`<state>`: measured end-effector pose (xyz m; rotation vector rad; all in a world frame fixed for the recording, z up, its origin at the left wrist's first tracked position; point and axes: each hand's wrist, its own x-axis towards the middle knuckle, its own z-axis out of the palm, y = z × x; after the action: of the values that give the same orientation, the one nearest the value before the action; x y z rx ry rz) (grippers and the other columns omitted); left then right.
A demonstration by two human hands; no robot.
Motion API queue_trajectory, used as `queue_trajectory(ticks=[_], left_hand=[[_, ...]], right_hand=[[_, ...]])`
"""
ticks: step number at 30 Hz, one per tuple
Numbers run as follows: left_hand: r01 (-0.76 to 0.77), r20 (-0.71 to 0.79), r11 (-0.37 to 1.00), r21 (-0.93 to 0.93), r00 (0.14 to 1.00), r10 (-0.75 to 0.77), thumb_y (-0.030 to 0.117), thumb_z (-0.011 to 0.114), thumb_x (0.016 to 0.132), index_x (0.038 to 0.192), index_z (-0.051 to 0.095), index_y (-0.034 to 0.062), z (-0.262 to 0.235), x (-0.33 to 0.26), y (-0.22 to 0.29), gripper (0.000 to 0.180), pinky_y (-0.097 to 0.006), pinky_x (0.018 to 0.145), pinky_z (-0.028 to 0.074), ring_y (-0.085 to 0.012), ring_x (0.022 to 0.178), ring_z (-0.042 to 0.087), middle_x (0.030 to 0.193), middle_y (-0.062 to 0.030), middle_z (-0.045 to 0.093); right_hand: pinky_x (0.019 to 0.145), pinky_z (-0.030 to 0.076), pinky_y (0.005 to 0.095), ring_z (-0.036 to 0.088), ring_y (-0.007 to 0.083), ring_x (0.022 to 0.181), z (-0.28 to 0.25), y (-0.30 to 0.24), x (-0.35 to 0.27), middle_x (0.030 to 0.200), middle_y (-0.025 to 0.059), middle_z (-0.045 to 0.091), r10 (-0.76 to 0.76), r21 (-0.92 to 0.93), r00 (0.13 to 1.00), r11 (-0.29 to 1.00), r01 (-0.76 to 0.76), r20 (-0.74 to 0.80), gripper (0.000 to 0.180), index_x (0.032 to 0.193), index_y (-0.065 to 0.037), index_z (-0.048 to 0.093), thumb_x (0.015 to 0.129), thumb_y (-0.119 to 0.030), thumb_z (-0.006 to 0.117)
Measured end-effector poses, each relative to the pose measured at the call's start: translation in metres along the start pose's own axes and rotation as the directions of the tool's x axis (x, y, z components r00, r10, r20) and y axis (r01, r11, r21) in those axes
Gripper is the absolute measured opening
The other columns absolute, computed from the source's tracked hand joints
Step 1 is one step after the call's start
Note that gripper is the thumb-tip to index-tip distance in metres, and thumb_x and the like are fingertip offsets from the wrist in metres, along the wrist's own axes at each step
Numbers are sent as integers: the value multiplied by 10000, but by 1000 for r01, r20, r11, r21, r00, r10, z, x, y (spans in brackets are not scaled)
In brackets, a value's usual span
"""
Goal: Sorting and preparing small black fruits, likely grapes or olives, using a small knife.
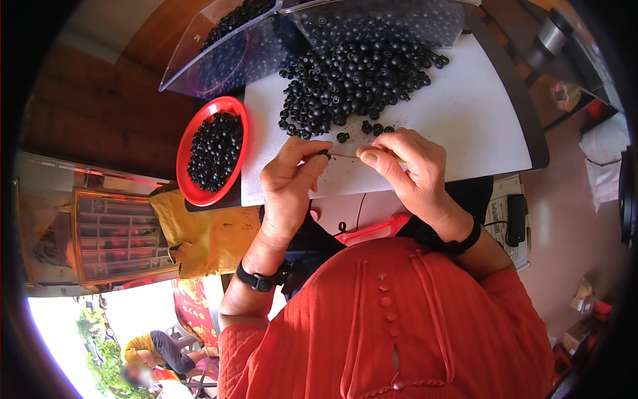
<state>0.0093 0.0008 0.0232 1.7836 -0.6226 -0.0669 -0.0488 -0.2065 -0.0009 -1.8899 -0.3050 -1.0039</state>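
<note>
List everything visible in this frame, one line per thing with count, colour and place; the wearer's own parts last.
beads: a large heap, black, on the board's far half
loose beads: a few, black, just ahead of the hands
board: one, white, on the dark table
bowl: one, red, left of the board, holding black beads
bin: one, clear plastic, far left, black beads inside
stick: one, thin, pale, held between both hands
yellow bag: one, below the bowl
left hand: pinches a black bead at the stick's end; black wristband
right hand: pinches the stick's other end; black wristband
orange top: wearer's, lower centre
</note>
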Motion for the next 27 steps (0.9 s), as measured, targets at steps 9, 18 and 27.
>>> queue_trajectory(ticks=[9,18,27], left_hand=[[233,68,683,-692,963,-260,2,615,1014,1224,675,-76,-1,-11,-8,232,-286,640,539,-168,822,638,985,-114,667],[220,67,663,-715,966,-248,-20,598,1017,1266,687,-62,9,-12,-12,268,-296,643,549,-165,853,640,1044,-95,652],[141,44,762,-632,988,-147,-23,578,1019,1301,675,-52,12,-11,-15,300,-298,667,554,-179,882,628,1052,-82,603]], right_hand=[[533,471,366,625,239,590,5,0,1,696,74,652,121,-141,986,984,-105,113,203,839,-53,703,891,-222,803],[535,476,372,627,242,585,5,2,1,686,67,651,140,-168,981,979,-117,131,195,840,-67,702,908,-228,786],[532,478,376,627,239,591,6,1,2,679,61,646,108,-193,986,978,-82,130,178,837,-80,707,913,-225,777]])
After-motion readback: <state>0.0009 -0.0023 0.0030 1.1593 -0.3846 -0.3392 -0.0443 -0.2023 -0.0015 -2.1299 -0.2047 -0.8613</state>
